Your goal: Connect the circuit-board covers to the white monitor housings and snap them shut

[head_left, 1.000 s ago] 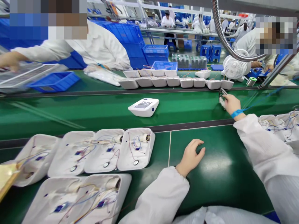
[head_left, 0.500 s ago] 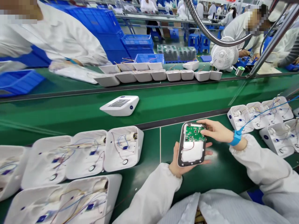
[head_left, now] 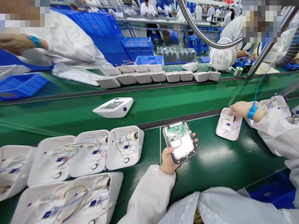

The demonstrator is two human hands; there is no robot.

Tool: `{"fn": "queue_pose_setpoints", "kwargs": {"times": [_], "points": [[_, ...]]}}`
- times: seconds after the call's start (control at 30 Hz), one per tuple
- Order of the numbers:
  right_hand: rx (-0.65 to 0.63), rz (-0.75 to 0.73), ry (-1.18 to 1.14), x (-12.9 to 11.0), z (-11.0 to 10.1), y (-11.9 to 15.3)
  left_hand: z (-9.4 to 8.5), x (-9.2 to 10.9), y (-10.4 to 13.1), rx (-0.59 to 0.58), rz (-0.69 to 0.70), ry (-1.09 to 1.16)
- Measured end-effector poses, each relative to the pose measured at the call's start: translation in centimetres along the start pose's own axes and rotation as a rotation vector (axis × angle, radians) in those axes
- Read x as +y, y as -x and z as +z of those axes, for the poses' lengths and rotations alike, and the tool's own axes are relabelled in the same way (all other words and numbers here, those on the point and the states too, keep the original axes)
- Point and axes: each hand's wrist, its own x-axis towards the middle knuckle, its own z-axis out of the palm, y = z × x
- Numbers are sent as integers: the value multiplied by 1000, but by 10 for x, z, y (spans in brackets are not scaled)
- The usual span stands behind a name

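My left hand (head_left: 170,159) grips a device front panel (head_left: 175,153) from below, its inner side turned up. A green circuit board (head_left: 178,131) covers the upper part of that panel, with a white block and a thin red wire below it. At the right, my right hand (head_left: 240,110) pinches the upper edge of a white plastic housing (head_left: 228,132), which is tilted so its inside faces me. A small blue connector shows within this housing. A blue wrist strap (head_left: 252,111) with a cord circles my right wrist.
Several open white housings with wires (head_left: 90,152) stand at the left, more (head_left: 275,107) at the far right. One closed white device (head_left: 114,107) lies on the green belt (head_left: 149,102). Across it are a row of housings (head_left: 140,77), a fan (head_left: 221,57) and co-workers in white.
My right hand has left the circuit board and moved right, taking hold of a housing from the group there. My left hand has shifted left with the panel, which is now tilted.
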Motion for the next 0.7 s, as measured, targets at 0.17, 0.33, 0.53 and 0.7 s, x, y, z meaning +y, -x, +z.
{"fn": "queue_pose_setpoints", "kwargs": {"times": [0.17,0.33,0.53,0.7], "points": [[-46,-68,24,-80,24,55,-6,15,9,155,213,-107],[-65,-21,7,-132,42,106,-9,21,20,221,281,-167],[312,-397,-231,-162,14,119,1,16,21,165,253,-197],[164,-782,-132,-235,38,108,2,18,24,143,240,-261]]}}
